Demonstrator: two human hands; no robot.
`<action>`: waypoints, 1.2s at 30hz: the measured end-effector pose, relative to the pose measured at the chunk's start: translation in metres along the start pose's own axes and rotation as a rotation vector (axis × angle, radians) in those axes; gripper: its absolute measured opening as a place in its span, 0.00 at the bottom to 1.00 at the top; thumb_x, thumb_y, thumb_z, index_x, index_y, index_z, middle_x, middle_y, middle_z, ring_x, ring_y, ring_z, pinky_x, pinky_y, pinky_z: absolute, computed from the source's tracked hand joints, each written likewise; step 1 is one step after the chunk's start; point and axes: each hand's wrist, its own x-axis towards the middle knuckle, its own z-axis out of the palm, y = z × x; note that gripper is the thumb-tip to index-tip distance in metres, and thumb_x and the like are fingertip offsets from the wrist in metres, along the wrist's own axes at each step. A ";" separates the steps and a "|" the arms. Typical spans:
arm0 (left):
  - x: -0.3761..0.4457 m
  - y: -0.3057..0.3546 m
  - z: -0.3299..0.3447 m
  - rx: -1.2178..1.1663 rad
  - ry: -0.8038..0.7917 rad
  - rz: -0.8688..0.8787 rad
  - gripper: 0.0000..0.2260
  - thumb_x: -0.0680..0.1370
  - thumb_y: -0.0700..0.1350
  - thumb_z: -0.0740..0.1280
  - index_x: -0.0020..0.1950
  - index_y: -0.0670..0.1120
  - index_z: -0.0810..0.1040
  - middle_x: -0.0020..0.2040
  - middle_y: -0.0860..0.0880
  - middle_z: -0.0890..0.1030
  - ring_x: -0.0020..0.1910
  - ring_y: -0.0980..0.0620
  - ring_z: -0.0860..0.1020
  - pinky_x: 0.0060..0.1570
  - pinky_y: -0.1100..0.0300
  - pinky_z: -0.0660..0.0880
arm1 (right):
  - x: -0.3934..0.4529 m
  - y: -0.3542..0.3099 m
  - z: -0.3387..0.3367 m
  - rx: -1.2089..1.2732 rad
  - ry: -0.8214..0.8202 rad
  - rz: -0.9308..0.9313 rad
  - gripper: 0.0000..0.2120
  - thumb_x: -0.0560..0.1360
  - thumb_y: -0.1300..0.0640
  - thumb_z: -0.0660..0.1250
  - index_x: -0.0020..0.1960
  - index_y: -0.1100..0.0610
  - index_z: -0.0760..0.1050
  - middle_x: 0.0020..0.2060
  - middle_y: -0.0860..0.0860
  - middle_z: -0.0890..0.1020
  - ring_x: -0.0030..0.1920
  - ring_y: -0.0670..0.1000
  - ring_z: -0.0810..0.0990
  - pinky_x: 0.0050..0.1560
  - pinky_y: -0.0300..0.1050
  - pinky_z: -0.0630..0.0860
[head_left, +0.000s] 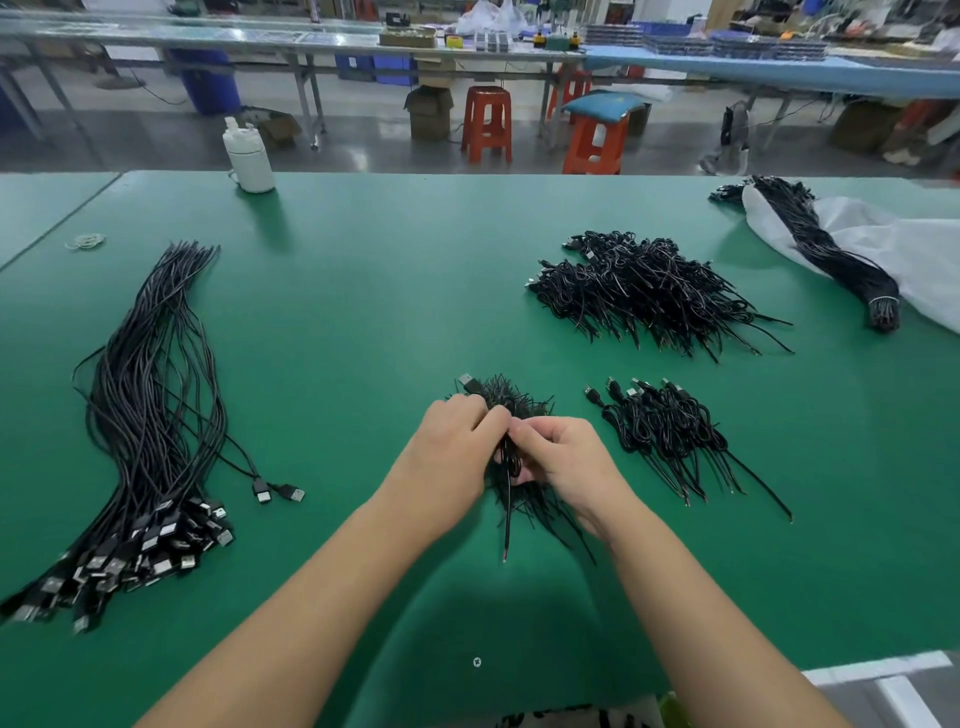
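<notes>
On table (363, 312) — two hands (452, 447) (563, 460), one cable (507, 519)

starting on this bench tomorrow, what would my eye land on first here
The left hand and right hand meet mid-table, pinching a black coiled cable. A sheaf of straight black USB cables sprawls on the left of the green table mat; a heap of coiled black cables lies upper right.

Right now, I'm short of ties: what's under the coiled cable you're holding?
A heap of black ties lies under the coiled cable; left hand and right hand hide its middle.
</notes>
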 end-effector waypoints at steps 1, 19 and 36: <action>-0.001 -0.001 0.001 0.026 0.009 0.032 0.12 0.70 0.36 0.53 0.45 0.43 0.75 0.39 0.46 0.72 0.37 0.45 0.70 0.39 0.54 0.67 | 0.000 0.001 -0.001 0.028 -0.011 0.023 0.15 0.81 0.57 0.65 0.47 0.69 0.80 0.37 0.60 0.79 0.35 0.52 0.77 0.38 0.42 0.81; -0.064 -0.096 0.063 0.182 -0.065 -0.455 0.11 0.74 0.42 0.61 0.52 0.41 0.80 0.48 0.43 0.78 0.46 0.41 0.76 0.44 0.50 0.72 | 0.032 0.009 -0.112 -0.810 0.484 0.039 0.09 0.79 0.52 0.66 0.50 0.54 0.83 0.35 0.48 0.83 0.29 0.45 0.73 0.29 0.37 0.67; -0.065 -0.104 0.073 0.173 -0.023 -0.539 0.07 0.71 0.37 0.70 0.48 0.41 0.81 0.47 0.46 0.79 0.47 0.43 0.75 0.45 0.50 0.72 | 0.049 0.075 -0.085 -1.009 0.335 -0.115 0.11 0.82 0.53 0.61 0.58 0.56 0.78 0.50 0.50 0.81 0.46 0.46 0.76 0.47 0.38 0.72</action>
